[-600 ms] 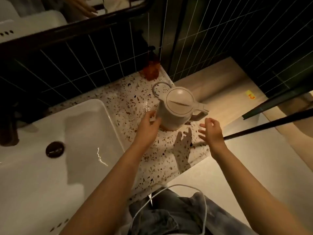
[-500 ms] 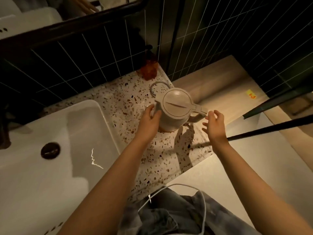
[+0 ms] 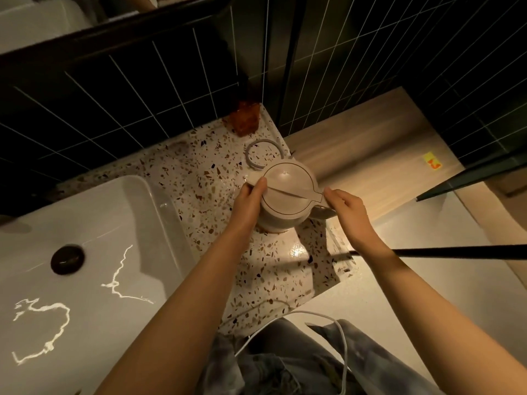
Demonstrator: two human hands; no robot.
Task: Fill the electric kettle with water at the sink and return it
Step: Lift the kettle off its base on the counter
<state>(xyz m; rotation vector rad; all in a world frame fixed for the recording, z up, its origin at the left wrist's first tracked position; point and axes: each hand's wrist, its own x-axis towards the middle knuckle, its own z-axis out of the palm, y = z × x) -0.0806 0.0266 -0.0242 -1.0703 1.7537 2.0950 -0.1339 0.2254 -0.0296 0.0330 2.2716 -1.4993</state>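
A cream electric kettle (image 3: 288,183) with its lid closed stands on the speckled terrazzo counter (image 3: 205,178), right of the white sink (image 3: 94,223). My left hand (image 3: 249,202) grips the kettle's left side near the spout, thumb on the lid's rim. At the kettle's right side, my right hand (image 3: 346,212) closes on the handle, which its fingers mostly hide. The kettle's grey cord (image 3: 258,151) curls on the counter behind it. The sink's dark drain (image 3: 67,259) is visible; the tap is out of view.
An orange-brown bottle (image 3: 245,116) stands in the back corner against dark tiles. A wooden shelf (image 3: 370,155) lies right of the counter. A black bar (image 3: 445,250) crosses under my right wrist. A white cable (image 3: 328,332) hangs over my jeans.
My right hand moved in from the open air and closed on the kettle's handle. My left hand slid higher up the kettle's side. The view has shifted slightly.
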